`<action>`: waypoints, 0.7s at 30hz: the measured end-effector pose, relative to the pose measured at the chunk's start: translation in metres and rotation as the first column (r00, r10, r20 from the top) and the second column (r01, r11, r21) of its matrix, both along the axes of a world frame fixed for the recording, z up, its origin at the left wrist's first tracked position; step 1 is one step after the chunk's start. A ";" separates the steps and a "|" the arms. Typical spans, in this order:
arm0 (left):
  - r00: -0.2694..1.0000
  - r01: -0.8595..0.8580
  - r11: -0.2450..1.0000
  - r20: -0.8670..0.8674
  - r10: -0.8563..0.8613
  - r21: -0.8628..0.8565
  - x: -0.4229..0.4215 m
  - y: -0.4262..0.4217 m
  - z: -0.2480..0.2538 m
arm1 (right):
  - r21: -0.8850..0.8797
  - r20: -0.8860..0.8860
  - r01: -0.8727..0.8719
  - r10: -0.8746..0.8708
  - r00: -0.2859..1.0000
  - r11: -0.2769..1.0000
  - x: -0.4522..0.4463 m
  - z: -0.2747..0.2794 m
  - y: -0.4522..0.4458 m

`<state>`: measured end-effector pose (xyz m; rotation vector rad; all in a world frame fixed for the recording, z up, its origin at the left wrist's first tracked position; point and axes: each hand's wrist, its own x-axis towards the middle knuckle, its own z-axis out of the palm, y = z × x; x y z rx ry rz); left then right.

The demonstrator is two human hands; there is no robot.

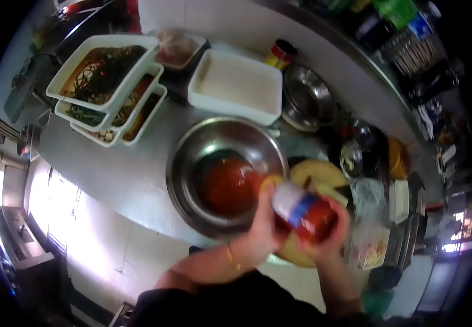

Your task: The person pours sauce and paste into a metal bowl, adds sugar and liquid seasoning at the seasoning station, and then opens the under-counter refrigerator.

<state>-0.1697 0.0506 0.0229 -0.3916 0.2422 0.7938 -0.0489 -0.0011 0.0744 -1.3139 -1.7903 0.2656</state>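
Red bottle (pixel 319 219): tilted, mouth over the right side of the steel bowl (pixel 184 174).
Left hand (pixel 265 224): gripping near its neck.
Right hand (pixel 327 245): gripping its base.
Red sauce (pixel 222 185): might splash if the bottle gushes.
Surface (pixel 116 174): ends near the bowl; knocks could slide it.

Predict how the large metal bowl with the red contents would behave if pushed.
The metal bowl should barely flex, given its solid-looking wall. The red contents pooled inside look glossy and wet, so they would probably slosh.
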 end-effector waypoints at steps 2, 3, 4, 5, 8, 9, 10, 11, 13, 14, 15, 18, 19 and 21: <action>0.994 -0.099 0.989 -0.038 0.104 0.112 -0.005 -0.010 0.021 | 0.231 -0.195 -0.195 0.242 0.951 0.953 0.001 -0.004 -0.004; 0.998 -0.058 0.993 -0.024 0.061 0.105 -0.005 -0.005 0.015 | 0.103 -0.136 -0.096 0.109 0.985 0.990 -0.003 -0.002 -0.005; 0.999 -0.035 0.986 0.031 0.030 0.165 -0.002 0.011 -0.001 | 0.004 -0.054 0.015 -0.015 0.998 1.000 -0.004 0.003 0.003; 1.000 0.005 0.990 0.030 -0.009 0.139 0.002 0.007 -0.003 | -0.103 -0.127 -0.010 -0.003 0.992 0.995 0.007 -0.001 0.010; 0.992 -0.107 0.974 -0.038 0.117 0.201 -0.007 -0.007 0.040 | 0.341 -0.288 -0.256 0.359 0.887 0.905 -0.004 -0.002 0.010; 0.986 -0.123 0.974 -0.086 0.141 0.188 -0.008 -0.006 0.039 | 0.284 -0.117 -0.171 0.211 0.971 0.944 0.007 0.000 -0.001; 0.995 -0.072 0.967 -0.043 0.085 0.244 -0.005 0.005 0.019 | 0.101 -0.078 -0.023 0.031 0.997 0.995 0.001 0.001 0.000; 0.999 -0.019 0.982 -0.027 0.025 0.189 -0.001 0.004 0.009 | 0.017 -0.025 0.030 -0.030 0.999 0.999 0.004 0.002 -0.007; 0.998 -0.047 0.982 -0.033 0.054 0.185 0.001 0.011 0.019 | 0.104 -0.104 -0.053 0.064 0.992 0.993 0.007 0.005 0.008; 0.993 -0.085 0.979 -0.069 0.100 0.186 -0.001 -0.006 0.032 | 0.230 -0.234 -0.132 0.186 0.954 0.964 0.003 0.004 0.001; 0.988 -0.117 0.962 -0.066 0.137 0.248 -0.007 -0.011 0.039 | 0.252 -0.269 -0.120 0.188 0.945 0.960 0.002 0.004 -0.003; 0.990 0.102 0.965 -0.120 -0.074 0.241 -0.018 0.004 0.023 | 0.092 -0.279 -0.011 0.036 0.960 0.996 0.000 0.007 0.000; 0.985 0.144 0.963 -0.127 -0.117 0.228 -0.023 0.005 0.023 | 0.101 -0.328 -0.007 0.040 0.944 0.995 -0.004 0.009 0.001; 0.987 0.099 0.953 0.097 -0.132 0.286 -0.044 0.012 -0.002 | 0.145 -0.331 0.001 0.047 0.943 0.989 -0.002 0.015 -0.004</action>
